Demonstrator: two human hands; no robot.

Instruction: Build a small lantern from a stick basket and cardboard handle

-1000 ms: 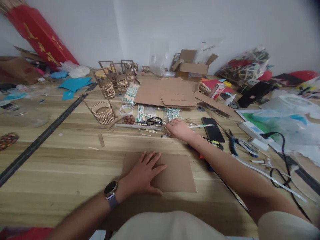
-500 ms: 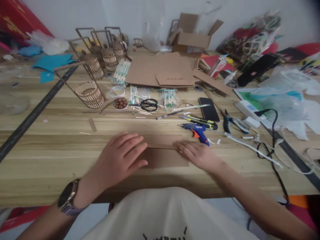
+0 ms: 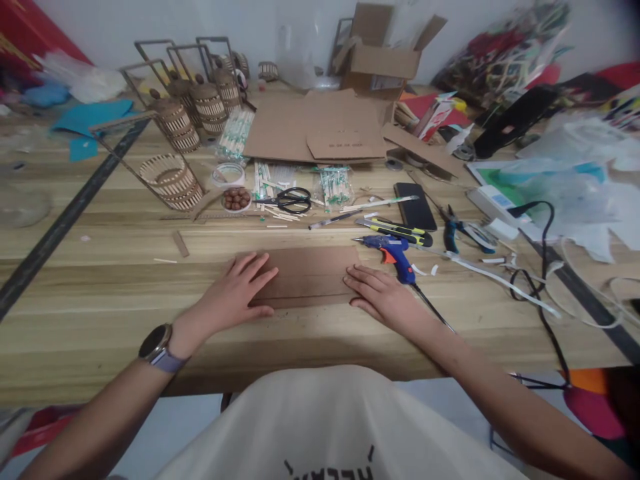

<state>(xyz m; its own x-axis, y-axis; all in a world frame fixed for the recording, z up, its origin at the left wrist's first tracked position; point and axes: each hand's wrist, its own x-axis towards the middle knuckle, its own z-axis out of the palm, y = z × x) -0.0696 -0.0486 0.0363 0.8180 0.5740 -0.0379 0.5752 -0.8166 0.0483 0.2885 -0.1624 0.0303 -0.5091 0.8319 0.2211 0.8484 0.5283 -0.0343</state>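
A brown cardboard piece lies flat on the wooden table in front of me, with a crease or seam running along its length near the lower edge. My left hand rests on its left end, fingers spread. On the right end lies my right hand, its fingers stretched out flat over the edge. Just beyond the right hand is a blue hot glue gun with an orange trigger. Behind it sits a yellow and black utility knife.
Scissors, a bowl of brown balls and a slatted basket stand farther back. Large cardboard sheets lie behind them. Toward the right are a black phone, pliers and a black cable.
Both hands and the cardboard have shifted slightly away from me. The left hand has come down onto the cardboard's left end, and the right hand has flattened out.
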